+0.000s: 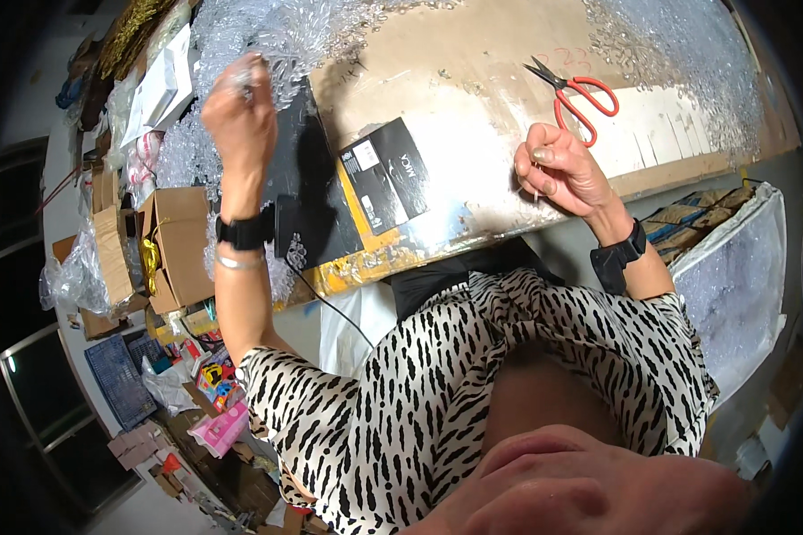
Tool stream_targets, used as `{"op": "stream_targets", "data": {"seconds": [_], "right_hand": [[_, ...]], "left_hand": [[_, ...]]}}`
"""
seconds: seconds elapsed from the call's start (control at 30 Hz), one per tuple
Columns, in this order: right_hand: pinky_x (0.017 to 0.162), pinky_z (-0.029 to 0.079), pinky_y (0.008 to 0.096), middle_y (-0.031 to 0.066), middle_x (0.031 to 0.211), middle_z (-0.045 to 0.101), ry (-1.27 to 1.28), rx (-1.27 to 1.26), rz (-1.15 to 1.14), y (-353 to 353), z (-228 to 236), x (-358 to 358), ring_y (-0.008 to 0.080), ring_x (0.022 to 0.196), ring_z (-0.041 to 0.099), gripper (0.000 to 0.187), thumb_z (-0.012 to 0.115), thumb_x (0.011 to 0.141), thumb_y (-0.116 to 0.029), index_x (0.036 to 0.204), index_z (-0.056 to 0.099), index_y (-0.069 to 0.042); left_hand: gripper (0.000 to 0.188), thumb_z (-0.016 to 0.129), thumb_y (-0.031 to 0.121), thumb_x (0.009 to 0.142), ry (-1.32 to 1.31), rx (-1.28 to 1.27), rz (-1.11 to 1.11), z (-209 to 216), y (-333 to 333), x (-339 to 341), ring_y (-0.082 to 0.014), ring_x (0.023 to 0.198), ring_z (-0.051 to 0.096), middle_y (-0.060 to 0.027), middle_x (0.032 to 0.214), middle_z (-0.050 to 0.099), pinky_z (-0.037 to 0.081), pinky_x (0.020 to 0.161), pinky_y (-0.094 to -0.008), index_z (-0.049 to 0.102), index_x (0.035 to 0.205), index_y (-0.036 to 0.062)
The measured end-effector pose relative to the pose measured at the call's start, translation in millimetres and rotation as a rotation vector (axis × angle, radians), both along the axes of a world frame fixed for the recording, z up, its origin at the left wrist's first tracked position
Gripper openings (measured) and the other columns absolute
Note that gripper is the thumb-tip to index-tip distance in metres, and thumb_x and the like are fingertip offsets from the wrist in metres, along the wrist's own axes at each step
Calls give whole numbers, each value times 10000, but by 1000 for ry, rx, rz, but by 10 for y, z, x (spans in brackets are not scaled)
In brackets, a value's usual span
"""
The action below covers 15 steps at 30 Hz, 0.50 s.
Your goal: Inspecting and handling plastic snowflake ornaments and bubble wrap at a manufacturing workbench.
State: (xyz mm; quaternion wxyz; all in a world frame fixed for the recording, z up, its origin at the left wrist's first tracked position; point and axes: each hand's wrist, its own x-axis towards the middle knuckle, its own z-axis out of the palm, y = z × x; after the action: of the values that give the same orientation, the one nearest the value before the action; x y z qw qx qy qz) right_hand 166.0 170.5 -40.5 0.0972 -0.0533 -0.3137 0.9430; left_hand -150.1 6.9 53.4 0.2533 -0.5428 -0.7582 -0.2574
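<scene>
Clear beads (241,76) pinched in raised left hand (239,116), directly over the heap of clear beads (268,36) at the desk's far left. Right hand (558,169) curled shut on something thin, possibly thread, low and well apart to the right. Red-handled scissors (575,94) just beyond it. Cardboard-topped desk (473,53); black box (385,176) between hands. Cluttered floor boxes (183,241) at left.

Fingertips of the raised left hand (238,116) are blurred against the heap of clear plastic beads (268,40), so what they pinch cannot be told. The closed right hand (558,169) hides most of a thin pale strand (535,189); its material is unclear. The black rectangular carton (385,176) partly covers the flat brown cardboard sheet (473,62). A dark vignette cuts off the picture's corners, and floor clutter at lower left is too small to identify.
</scene>
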Motion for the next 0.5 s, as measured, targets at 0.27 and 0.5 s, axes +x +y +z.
{"op": "stream_targets", "data": {"seconds": [0.27, 0.5], "right_hand": [[463, 416, 171, 93, 728, 597, 94, 152, 60, 15, 204, 6, 67, 514, 520, 48, 552, 861, -48, 846, 524, -12], [469, 384, 142, 2, 714, 578, -80, 560, -62, 9, 253, -54, 22, 506, 469, 113, 624, 842, -130, 880, 622, -23]], "left_hand": [[113, 543, 81, 880, -1469, 342, -285, -14, -335, 886, -154, 851, 623, -129, 986, 607, 468, 556, -211, 579, 921, -19], [171, 528, 83, 890, -1667, 249, -288, -365, -392, 1155, -109, 626, 602, -142, 880, 655, 469, 533, -186, 598, 983, -42]]}}
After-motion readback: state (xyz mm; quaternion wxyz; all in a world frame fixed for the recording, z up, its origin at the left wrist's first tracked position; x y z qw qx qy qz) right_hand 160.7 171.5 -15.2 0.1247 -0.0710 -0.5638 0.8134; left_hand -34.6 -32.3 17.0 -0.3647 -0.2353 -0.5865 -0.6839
